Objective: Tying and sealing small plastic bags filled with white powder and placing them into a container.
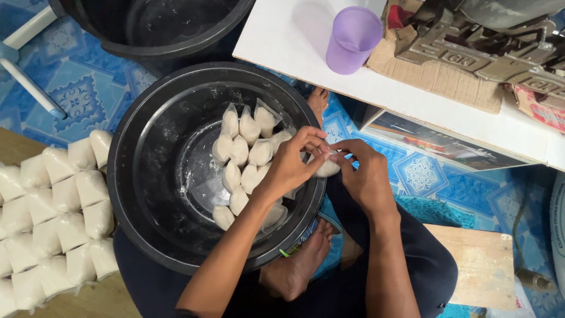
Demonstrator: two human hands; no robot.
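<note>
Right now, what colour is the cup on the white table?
The cup is pale purple, translucent plastic. The head view shows it, upright near the white table's edge.

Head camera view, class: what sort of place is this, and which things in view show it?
Probably a home floor workspace for packing food by hand. A black basin holds small filled bags, more finished bags lie stacked beside it, and both hands work one bag.

I hold one small clear bag (327, 168) of white powder at frame centre, pinched at its top between both my hands, over the black basin's (138, 182) right rim.
</note>
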